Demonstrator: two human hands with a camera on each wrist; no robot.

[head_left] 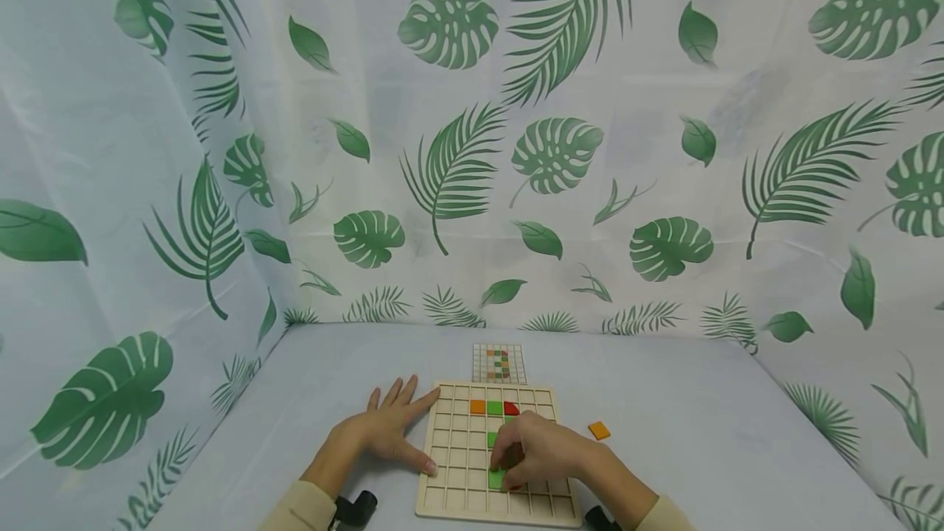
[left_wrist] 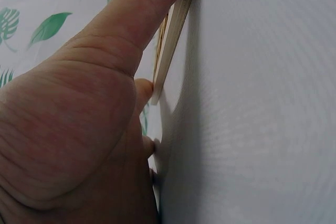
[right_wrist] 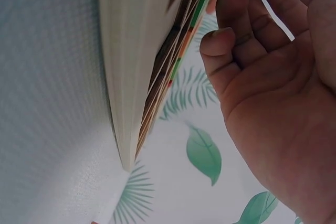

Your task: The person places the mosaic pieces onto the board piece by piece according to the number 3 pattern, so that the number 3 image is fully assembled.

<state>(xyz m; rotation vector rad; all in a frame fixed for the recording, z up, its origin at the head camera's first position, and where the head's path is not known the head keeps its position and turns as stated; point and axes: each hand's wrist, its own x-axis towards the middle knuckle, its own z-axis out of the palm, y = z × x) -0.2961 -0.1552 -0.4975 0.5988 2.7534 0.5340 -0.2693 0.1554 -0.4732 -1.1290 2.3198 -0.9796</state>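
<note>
A pale wooden grid board (head_left: 450, 478) lies on the table. My left hand (head_left: 387, 428) is spread flat beside it, thumb and index finger touching the board's left edge; in the left wrist view the thumb (left_wrist: 126, 19) presses the rim. Over the lower middle of the board, my right hand (head_left: 542, 449) has bent fingers and pinches a small red tile, mostly hidden, beside a green tile (head_left: 496, 479). Along an upper row sit an orange tile (head_left: 478, 406), another green tile (head_left: 495, 407) and a red rounded tile (head_left: 511, 408). More tiles are partly covered by the right hand.
Behind the board lies a pattern card (head_left: 483, 363) with a small coloured grid. A loose orange tile (head_left: 599, 430) rests to the right of the board. A leaf-printed white curtain (head_left: 472, 187) hangs behind the table and along its sides.
</note>
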